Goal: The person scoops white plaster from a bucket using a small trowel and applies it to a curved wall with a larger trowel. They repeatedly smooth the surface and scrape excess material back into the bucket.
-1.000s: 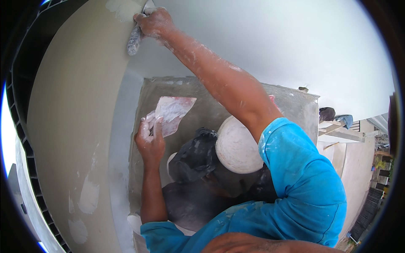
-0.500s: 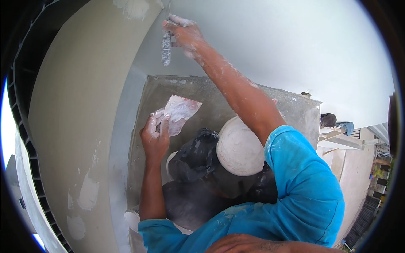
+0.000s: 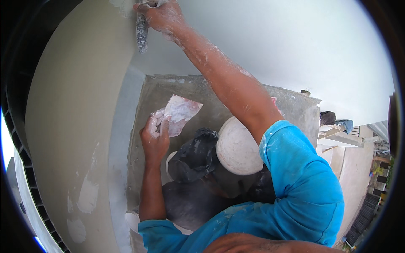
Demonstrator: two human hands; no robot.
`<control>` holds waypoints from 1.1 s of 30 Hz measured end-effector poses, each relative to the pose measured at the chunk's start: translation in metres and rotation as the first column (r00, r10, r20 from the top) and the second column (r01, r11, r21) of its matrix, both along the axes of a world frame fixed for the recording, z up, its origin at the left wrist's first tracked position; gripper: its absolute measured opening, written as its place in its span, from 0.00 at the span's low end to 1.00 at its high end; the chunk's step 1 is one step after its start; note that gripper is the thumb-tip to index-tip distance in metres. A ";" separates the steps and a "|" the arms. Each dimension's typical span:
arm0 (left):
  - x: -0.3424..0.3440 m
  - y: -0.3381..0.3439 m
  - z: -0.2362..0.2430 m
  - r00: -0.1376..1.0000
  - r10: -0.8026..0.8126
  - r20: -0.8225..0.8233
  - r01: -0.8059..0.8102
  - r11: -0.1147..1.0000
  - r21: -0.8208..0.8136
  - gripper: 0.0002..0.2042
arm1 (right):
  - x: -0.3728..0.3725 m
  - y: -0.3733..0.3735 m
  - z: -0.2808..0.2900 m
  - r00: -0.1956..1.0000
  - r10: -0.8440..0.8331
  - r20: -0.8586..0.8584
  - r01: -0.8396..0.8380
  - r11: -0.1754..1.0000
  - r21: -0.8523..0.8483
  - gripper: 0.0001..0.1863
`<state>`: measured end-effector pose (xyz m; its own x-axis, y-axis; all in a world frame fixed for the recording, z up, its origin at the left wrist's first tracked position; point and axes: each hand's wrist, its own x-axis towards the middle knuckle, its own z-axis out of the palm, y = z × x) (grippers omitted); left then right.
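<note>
"Why is the smeared sheet (image 3: 182, 114) coated side up?"

"The left hand (image 3: 154, 134) pinches its left edge, perhaps so the white paste won't slide off."

"And the gray-handled tool (image 3: 142, 38)?"

"Far left, by the left wall (image 3: 76, 105): the right hand (image 3: 164, 17) closes round its top, handle hanging, probably for reach."

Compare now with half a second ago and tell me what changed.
The right hand has moved up and to the left, carrying the dark-handled tool closer to the beige wall. Nothing was picked up or let go. The left hand still holds the pale sheet in about the same place, and the round white object stayed put.
</note>
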<state>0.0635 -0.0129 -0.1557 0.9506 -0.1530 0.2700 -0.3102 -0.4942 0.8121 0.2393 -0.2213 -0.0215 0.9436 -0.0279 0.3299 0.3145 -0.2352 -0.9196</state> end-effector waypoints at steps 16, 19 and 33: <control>0.010 0.003 -0.004 1.000 -0.010 -0.010 0.011 0.999 0.033 0.07 | 0.026 -0.029 -0.002 0.905 -0.300 0.301 0.420 0.747 -0.515 0.28; 0.012 0.009 -0.013 0.999 0.003 -0.033 -0.003 1.000 0.020 0.08 | 0.037 -0.019 -0.069 0.870 -0.357 0.341 0.492 0.684 -0.538 0.28; 0.012 0.004 -0.013 1.000 0.006 -0.013 -0.005 0.999 0.038 0.07 | 0.030 0.012 -0.137 0.911 -0.353 0.216 0.412 0.816 -0.405 0.24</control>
